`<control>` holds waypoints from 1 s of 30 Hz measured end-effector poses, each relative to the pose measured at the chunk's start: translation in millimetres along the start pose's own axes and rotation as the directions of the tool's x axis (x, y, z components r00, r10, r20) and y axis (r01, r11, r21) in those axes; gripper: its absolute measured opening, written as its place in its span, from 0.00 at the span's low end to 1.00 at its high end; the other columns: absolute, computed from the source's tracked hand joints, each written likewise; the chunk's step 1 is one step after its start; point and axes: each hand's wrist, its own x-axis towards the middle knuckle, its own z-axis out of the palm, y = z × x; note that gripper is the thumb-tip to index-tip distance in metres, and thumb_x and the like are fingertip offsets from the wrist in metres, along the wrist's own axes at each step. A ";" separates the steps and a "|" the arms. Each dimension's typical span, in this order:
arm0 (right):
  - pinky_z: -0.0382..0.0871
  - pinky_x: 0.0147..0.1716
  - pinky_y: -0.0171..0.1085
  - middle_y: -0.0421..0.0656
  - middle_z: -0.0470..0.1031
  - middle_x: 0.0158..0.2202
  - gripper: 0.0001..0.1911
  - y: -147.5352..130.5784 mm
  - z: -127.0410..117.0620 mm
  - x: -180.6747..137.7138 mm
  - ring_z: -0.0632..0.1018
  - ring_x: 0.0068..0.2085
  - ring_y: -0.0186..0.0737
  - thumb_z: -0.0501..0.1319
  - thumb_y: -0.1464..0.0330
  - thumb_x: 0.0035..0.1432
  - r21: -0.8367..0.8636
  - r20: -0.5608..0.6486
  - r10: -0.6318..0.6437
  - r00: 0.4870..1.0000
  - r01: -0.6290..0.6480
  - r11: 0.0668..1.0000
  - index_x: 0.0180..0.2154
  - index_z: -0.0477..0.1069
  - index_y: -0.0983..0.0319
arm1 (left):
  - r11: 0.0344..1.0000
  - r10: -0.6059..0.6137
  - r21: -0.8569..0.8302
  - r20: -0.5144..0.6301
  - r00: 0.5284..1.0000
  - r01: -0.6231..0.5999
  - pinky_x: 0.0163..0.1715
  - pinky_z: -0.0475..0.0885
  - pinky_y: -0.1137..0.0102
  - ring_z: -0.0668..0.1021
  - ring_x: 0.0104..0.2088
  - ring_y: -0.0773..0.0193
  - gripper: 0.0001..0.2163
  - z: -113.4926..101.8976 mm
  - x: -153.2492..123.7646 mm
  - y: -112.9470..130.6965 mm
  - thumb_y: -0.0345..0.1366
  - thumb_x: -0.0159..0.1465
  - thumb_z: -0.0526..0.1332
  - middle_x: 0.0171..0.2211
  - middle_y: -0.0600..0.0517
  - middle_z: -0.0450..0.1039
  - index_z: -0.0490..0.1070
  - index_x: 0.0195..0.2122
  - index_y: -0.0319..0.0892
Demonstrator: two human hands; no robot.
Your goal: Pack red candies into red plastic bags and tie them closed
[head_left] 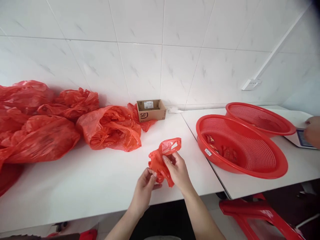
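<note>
A small red plastic bag (160, 161) is crumpled between my two hands, above the near part of the white table (105, 186). My left hand (145, 186) pinches its lower left edge with thumb and fingers. Higher up, my right hand (176, 168) grips the bag's body, thumb on top. A loop of the bag, like a handle, sticks up past my right fingers. Whether anything lies inside the bag cannot be told.
Full-looking red plastic bags (110, 128) crowd the table's left side. An open cardboard box (152, 115) stands by the wall. Right are a red basket (242, 146) holding several small red packets, a second basket (260, 118), a scale (298, 138) and another person's hand (312, 131). A red stool (260, 213) stands below.
</note>
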 end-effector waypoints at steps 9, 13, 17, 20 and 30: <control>0.74 0.42 0.41 0.45 0.76 0.47 0.13 -17.5 -32.7 4.2 0.77 0.46 0.42 0.61 0.60 0.59 0.128 -0.242 -0.077 0.967 0.111 0.986 0.44 0.72 0.57 | 0.987 0.149 0.094 -0.224 0.963 -0.131 0.48 0.72 0.57 0.74 0.51 0.55 0.12 -30.6 3.3 19.2 0.49 0.63 0.59 0.54 0.48 0.67 0.64 0.40 0.47; 0.71 0.49 0.42 0.45 0.76 0.47 0.11 -24.8 -24.5 -2.7 0.76 0.49 0.43 0.61 0.62 0.60 0.070 -0.149 -0.106 0.983 0.118 0.991 0.43 0.72 0.58 | 0.558 0.766 0.585 -0.089 0.637 -0.589 0.62 0.55 0.50 0.59 0.65 0.53 0.10 -5.9 -16.3 43.5 0.38 0.66 0.56 0.64 0.50 0.54 0.62 0.48 0.54; 0.70 0.49 0.41 0.43 0.76 0.45 0.09 -30.8 -16.2 -12.0 0.76 0.49 0.43 0.59 0.63 0.60 0.053 -0.023 -0.123 0.992 0.124 0.991 0.41 0.72 0.58 | 0.132 0.662 0.832 0.331 0.673 -0.539 0.61 0.51 0.44 0.48 0.68 0.41 0.08 14.7 -4.9 38.3 0.36 0.63 0.60 0.68 0.50 0.44 0.73 0.43 0.51; 0.70 0.47 0.41 0.44 0.76 0.44 0.07 -29.9 -26.6 -15.4 0.76 0.48 0.44 0.59 0.64 0.59 0.068 -0.022 -0.123 0.992 0.124 0.990 0.38 0.71 0.58 | 0.165 0.483 0.918 0.243 0.841 -0.360 0.58 0.57 0.45 0.56 0.65 0.38 0.07 2.6 27.8 29.0 0.35 0.61 0.60 0.66 0.45 0.54 0.74 0.40 0.48; 0.66 0.52 0.51 0.47 0.73 0.48 0.11 -15.7 -79.4 -18.3 0.74 0.51 0.47 0.59 0.67 0.58 -0.046 -0.380 -0.148 0.913 0.142 0.989 0.44 0.67 0.59 | 0.529 0.341 0.839 -0.077 0.937 -0.124 0.42 0.71 0.59 0.78 0.41 0.51 0.14 -43.2 55.4 72.1 0.44 0.61 0.57 0.43 0.45 0.77 0.71 0.44 0.44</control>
